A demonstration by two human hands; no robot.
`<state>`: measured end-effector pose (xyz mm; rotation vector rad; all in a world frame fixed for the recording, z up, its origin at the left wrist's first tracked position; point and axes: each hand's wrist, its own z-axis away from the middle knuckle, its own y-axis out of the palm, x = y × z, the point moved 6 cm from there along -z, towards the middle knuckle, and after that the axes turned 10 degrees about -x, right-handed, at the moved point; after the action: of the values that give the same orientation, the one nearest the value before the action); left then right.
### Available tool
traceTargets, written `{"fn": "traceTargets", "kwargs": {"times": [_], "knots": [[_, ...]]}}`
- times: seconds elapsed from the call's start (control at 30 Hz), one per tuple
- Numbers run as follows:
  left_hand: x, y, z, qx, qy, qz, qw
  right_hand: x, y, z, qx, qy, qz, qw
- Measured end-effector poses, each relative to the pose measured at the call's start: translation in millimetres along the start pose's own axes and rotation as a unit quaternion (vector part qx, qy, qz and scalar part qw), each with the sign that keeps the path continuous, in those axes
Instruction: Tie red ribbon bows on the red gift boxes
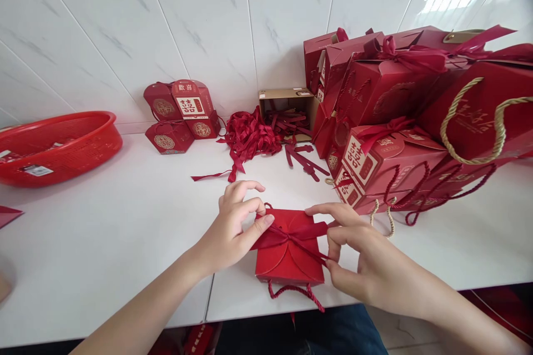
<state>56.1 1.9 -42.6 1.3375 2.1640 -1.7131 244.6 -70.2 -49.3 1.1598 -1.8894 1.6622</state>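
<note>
A small red gift box [287, 260] with a cord handle lies on the white table [125, 233] near its front edge. A dark red ribbon bow [291, 233] sits across its folded top. My left hand [233, 227] pinches the bow's left loop between thumb and fingers. My right hand [358, 255] pinches the ribbon's right end at the box's right edge, its index finger stretched out over the bow.
A heap of red gift boxes and bags [408, 116] fills the right back. A tangle of loose red ribbons [250, 136] and an open cardboard box [287, 102] lie behind. Three small red boxes [183, 116] stand by the tiled wall. A red basket [54, 144] sits left.
</note>
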Motion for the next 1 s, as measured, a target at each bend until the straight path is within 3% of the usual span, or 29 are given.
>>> {"fn": "traceTargets", "kwargs": {"times": [0.33,0.43,0.5,0.63,0.83,0.93,1.0], "knots": [[-2.0,-2.7,3.6,-0.085,0.093,-0.127,0.984,-2.7,1.5,2.2,0.016,-0.006,0.050,0.999],[2.3,-1.1,5.5,-0.039,0.074,-0.078,0.993,-2.4,-1.3,4.5,0.012,-0.012,0.095,0.995],[8.7,2.6,10.5,0.018,0.049,0.031,0.998,-5.9,-5.2,8.0,0.007,-0.003,0.120,0.993],[19.0,7.8,25.5,0.060,0.031,0.256,0.964,-24.4,-15.6,22.1,0.005,0.039,0.128,0.991],[23.6,39.4,43.2,0.147,-0.005,0.233,0.961,-58.1,-20.7,48.4,0.054,0.069,0.112,0.990],[20.5,42.9,41.6,0.134,-0.020,0.221,0.966,-68.7,-15.5,53.3,0.062,0.064,0.061,0.994],[12.7,34.2,36.0,0.094,0.000,0.210,0.973,-75.6,-12.6,53.7,0.046,0.067,0.017,0.997]]}}
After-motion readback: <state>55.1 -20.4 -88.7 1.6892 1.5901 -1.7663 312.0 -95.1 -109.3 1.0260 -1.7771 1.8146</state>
